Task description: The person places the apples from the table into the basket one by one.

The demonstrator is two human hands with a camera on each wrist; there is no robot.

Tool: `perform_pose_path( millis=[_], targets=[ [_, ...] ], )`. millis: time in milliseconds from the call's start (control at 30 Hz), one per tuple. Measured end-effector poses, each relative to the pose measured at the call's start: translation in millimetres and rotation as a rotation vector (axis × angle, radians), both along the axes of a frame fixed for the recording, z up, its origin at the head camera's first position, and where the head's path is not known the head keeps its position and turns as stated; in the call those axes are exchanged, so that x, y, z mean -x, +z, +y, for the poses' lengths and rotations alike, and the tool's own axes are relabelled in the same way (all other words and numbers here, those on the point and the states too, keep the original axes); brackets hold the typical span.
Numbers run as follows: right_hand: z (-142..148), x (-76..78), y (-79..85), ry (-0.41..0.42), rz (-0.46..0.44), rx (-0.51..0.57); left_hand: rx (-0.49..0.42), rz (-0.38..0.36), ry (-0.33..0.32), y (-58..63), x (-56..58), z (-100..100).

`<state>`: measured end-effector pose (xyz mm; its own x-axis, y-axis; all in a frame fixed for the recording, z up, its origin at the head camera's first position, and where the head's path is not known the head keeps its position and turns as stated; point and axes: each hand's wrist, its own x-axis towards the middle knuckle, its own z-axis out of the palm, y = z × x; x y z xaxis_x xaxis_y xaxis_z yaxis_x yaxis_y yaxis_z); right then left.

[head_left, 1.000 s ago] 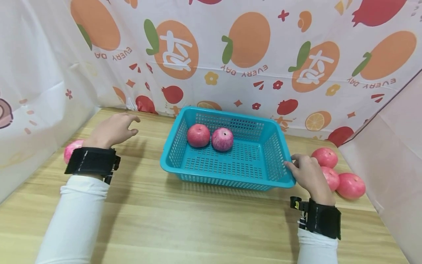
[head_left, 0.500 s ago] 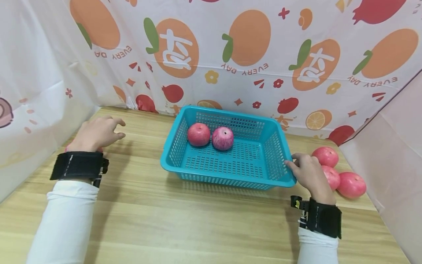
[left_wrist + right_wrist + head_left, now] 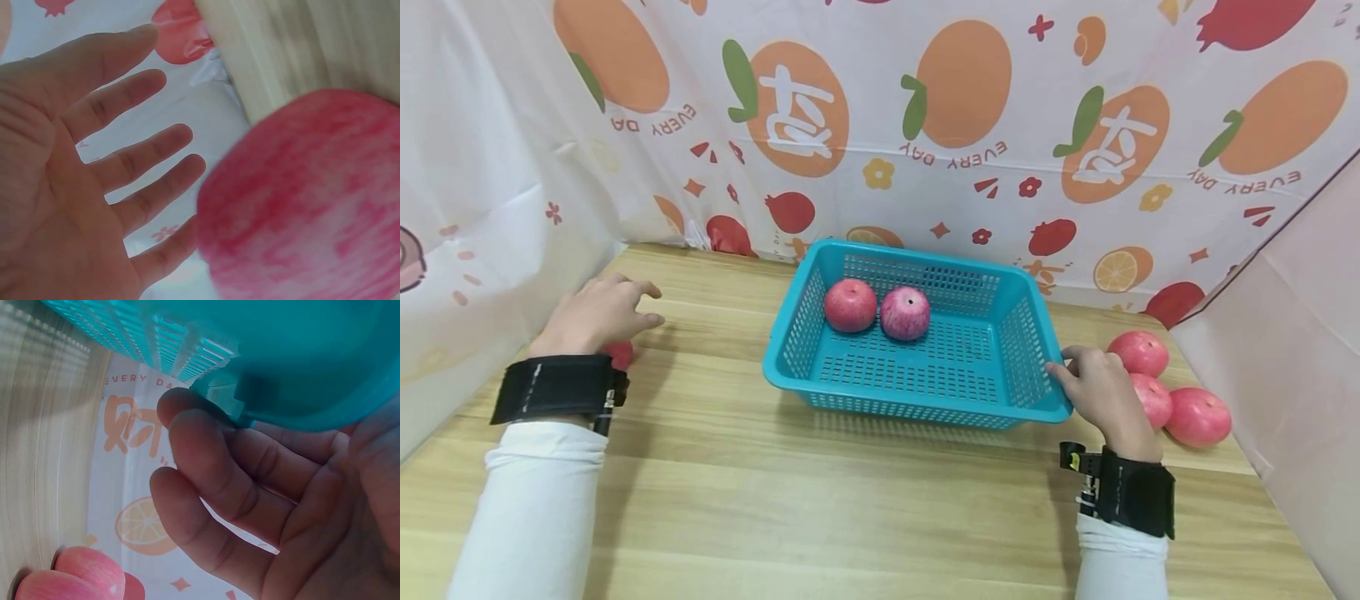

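Observation:
My left hand (image 3: 593, 315) hovers over a red apple (image 3: 620, 354) on the left of the table, fingers spread and fairly straight. In the left wrist view the apple (image 3: 306, 200) looms large beside the fingertips; whether the little finger touches it I cannot tell. From above, the hand and wrist hide most of that apple. My right hand (image 3: 1097, 392) grips the right rim of a teal plastic basket (image 3: 910, 398), its curled fingers (image 3: 206, 456) outside and under the edge. Inside the basket sit a red apple (image 3: 851, 305) and a streaked, darker apple (image 3: 906, 314), side by side at the back left.
Beyond my right hand, three more apples (image 3: 1199, 417) cluster on the wooden table (image 3: 820, 517). A fruit-printed white sheet (image 3: 880, 108) hangs close behind the basket and along the left side. A pale panel (image 3: 1292, 358) borders the right.
My left hand has moved left and slightly toward me, over the apple, which now peeks out on the right of the wrist instead of the left. The right hand and basket stay put.

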<state>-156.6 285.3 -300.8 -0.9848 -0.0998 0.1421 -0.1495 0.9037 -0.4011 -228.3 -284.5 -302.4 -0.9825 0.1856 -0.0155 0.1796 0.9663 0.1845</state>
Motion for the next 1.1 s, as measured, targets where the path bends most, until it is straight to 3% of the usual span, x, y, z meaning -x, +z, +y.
perform_pose_path(
  millis=[700,1100],
  targets=[
    [1,1.1,1.0,0.0,-0.015,0.008,0.031,-0.082,0.064,-12.3,-6.2,-23],
    [1,1.3,1.7,0.006,-0.006,0.001,0.0,-0.119,0.057,-18.8,-6.5,-29]
  ],
)
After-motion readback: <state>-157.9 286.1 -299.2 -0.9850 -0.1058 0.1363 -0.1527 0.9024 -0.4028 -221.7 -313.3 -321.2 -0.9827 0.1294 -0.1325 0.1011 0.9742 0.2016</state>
